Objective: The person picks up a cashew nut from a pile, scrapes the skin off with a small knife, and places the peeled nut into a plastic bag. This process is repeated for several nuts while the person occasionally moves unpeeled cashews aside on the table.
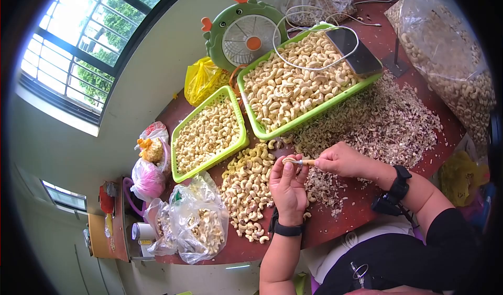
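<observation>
My left hand [289, 193] is closed in a pinch on a single cashew nut [287, 160], palm turned up. In my right hand [343, 160] is a small knife with a wooden handle [308, 162]; its short blade points left and meets the nut. Below and left of my left hand lies a loose pile of cashew nuts [246, 190] on the dark red table [335, 229]. A broad heap of peeled skin flakes [387, 125] spreads beyond my right hand.
A large green basket [309, 122] and a smaller one [209, 164] hold cashews. A phone [353, 50] with a white cable rests on the large basket. Around them are a green fan [246, 36], a yellow bag [201, 80], a clear bag [201, 227] and a tall nut sack [445, 49].
</observation>
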### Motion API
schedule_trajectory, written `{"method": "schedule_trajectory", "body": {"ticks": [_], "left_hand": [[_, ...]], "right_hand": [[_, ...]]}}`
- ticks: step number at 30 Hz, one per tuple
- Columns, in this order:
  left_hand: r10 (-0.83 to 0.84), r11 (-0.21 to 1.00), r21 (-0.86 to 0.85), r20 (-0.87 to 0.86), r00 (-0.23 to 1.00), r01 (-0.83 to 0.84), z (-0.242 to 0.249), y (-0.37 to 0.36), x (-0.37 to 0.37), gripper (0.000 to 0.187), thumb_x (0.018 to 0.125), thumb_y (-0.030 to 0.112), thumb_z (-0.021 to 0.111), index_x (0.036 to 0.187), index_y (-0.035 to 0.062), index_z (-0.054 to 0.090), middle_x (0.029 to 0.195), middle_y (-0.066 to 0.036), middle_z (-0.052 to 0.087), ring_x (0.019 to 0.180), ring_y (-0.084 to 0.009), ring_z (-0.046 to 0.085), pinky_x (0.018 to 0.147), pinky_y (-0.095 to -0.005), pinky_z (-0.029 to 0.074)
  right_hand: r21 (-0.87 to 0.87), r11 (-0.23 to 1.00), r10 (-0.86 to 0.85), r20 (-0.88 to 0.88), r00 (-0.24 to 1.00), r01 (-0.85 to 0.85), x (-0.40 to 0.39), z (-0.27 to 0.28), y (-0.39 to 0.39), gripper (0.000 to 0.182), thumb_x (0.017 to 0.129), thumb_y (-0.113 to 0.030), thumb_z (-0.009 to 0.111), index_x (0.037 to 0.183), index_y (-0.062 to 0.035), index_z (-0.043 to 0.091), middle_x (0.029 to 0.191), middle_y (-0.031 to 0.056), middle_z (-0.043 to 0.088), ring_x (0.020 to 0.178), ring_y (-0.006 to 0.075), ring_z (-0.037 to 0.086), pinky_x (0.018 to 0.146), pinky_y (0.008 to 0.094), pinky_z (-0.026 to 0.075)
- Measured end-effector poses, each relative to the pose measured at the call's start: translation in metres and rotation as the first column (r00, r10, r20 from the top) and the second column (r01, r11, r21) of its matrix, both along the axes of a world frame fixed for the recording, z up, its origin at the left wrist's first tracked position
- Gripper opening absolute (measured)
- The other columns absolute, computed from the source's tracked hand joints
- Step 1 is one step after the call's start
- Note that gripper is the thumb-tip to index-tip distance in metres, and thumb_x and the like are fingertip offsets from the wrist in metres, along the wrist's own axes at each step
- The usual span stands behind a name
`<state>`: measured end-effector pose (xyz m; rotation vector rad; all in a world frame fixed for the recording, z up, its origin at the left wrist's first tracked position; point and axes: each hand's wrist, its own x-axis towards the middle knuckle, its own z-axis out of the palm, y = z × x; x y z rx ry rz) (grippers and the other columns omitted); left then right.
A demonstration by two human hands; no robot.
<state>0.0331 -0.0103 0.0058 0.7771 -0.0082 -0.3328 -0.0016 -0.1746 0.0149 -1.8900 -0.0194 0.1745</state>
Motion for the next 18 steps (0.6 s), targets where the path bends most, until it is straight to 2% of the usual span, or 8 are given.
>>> {"method": "schedule_trajectory", "body": {"ticks": [2,9,18], "left_hand": [[0.02,0.999,-0.032,-0.027,0.999,-0.021,0.0,0.001,0.0,0.017,0.082,0.002,0.051,0.098,0.003,0.05,0.096,-0.012,0.057,0.094,-0.0245,0.055,0.075,-0.0363,0.052],[0.009,1.0,-0.005,0.015,1.0,-0.009,-0.002,0.0,0.001,0.015,0.082,0.002,0.051,0.096,0.0061,0.052,0.095,-0.009,0.058,0.092,-0.0217,0.056,0.074,-0.0343,0.052],[0.05,0.999,-0.006,-0.074,0.996,-0.051,0.0,0.001,0.001,0.017,0.081,0.002,0.052,0.097,0.004,0.049,0.094,-0.011,0.058,0.091,-0.0237,0.057,0.072,-0.0353,0.052]], "right_hand": [[-0.021,1.0,-0.001,0.01,1.0,0.001,0.0,-0.001,0.001,0.038,0.08,-0.037,0.052,0.065,-0.0022,0.058,0.047,0.003,0.046,0.044,0.0093,0.041,0.043,0.0276,0.036],[-0.027,1.0,-0.008,0.011,1.0,0.008,0.001,0.0,0.002,0.038,0.08,-0.037,0.052,0.067,-0.0023,0.059,0.049,0.0053,0.049,0.045,0.0103,0.044,0.045,0.0282,0.037],[0.001,1.0,-0.013,-0.023,1.0,0.013,0.004,-0.008,0.005,0.038,0.08,-0.037,0.051,0.066,-0.003,0.059,0.049,0.0037,0.049,0.045,0.0096,0.043,0.044,0.0277,0.037]]}}
